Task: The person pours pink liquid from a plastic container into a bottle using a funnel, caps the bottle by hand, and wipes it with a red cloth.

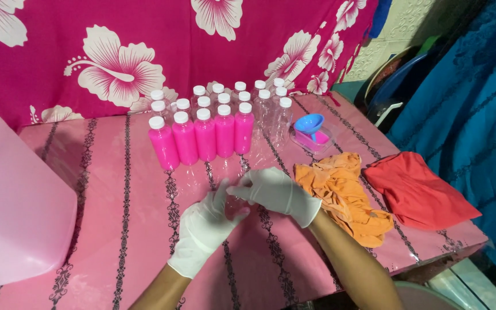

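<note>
Both my hands wear white gloves and meet over the pink striped table cover (116, 189). My left hand (205, 229) curls around a small clear plastic bottle (235, 205), which is hard to make out. My right hand (276, 192) pinches the top end of that bottle with its fingertips. Just beyond the hands stands a row of several bottles filled with bright pink liquid (202, 138), all with white caps. Behind and to the right of them stand several clear empty capped bottles (271, 109).
A blue funnel (309, 123) sits in a clear tub holding pink liquid (318, 142). A crumpled orange cloth (345, 198) and a red cloth (417, 195) lie to the right. A big translucent pink jug (12, 212) stands at the left. A pink floral cloth (116, 69) hangs behind.
</note>
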